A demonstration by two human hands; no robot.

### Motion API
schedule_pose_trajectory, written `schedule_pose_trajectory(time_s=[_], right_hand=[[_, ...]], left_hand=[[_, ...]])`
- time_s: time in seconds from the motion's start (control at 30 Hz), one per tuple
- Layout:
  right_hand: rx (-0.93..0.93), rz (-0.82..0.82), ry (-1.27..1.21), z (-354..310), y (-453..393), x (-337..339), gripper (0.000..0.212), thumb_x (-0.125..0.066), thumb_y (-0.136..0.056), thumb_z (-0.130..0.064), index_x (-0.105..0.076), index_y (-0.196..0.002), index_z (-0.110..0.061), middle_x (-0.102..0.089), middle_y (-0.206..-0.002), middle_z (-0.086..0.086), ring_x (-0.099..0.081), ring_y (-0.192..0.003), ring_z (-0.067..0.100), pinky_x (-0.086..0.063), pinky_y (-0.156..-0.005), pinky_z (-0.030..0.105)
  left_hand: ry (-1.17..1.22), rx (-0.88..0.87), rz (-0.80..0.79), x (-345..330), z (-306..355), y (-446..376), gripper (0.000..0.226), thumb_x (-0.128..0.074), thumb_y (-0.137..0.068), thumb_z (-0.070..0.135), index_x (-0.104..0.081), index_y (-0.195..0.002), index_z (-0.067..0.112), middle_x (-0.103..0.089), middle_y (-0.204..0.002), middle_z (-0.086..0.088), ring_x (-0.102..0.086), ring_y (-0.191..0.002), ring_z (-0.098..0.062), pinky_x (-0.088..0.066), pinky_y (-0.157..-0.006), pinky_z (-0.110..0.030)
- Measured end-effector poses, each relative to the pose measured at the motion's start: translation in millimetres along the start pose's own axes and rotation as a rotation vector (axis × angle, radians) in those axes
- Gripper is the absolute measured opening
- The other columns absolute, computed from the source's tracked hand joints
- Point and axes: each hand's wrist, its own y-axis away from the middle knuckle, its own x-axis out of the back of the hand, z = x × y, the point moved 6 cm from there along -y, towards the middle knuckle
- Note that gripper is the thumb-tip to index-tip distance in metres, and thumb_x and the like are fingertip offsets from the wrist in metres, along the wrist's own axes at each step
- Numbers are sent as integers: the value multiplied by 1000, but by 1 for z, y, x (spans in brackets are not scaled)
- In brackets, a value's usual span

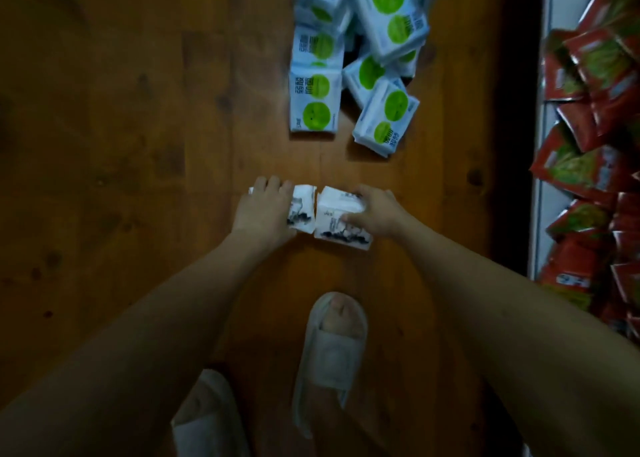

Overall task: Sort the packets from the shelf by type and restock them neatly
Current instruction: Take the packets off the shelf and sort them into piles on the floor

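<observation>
Left hand (265, 210) and right hand (375, 210) each grip an ink-print packet (341, 219), side by side; green pile (349, 51) lies straight ahead.

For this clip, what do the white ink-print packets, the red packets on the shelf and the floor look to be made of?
White ink-print packets: soft plastic film, likely over tissue; it dents under the right hand and left hand.
Red packets: glossy crinkled film or foil, with sharp highlights and creases.
Floor: wood or wood-look boards, with visible grain, knots and seams; slight sheen.
</observation>
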Motion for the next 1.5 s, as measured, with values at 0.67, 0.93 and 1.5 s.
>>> schedule_pose_trajectory(time_s=[0.67, 0.93, 1.5], right_hand=[[30, 266, -483, -130, 334, 205, 18, -51, -100, -24, -60, -110, -12, -63, -102, 3, -58, -92, 20, -41, -71, 29], [78, 628, -579, -181, 550, 292, 32, -54, -96, -35, -55, -69, -18, -60, -64, 2, -58, -65, 22, -46, -63, 42], [-206, 1056, -479, -238, 829, 304, 29, -54, -93, -33, -51, -66, -23, -60, -68, -2, -60, -73, 21, -48, -69, 39]], left_hand=[[180, 29, -101, 348, 68, 217, 67, -54, -88, 54, -35, -146, 27, -39, -144, -7, -31, -134, -29, -40, -102, -49], [176, -202, 81, 511, 129, 356, 49, -46, -90, 59, -55, -128, 30, -57, -125, 1, -48, -121, -24, -45, -94, -42], [15, -899, 389, 667, 239, 555, 31, -52, -86, 52, -65, -104, 30, -68, -104, 6, -61, -100, -19, -49, -72, -32]])
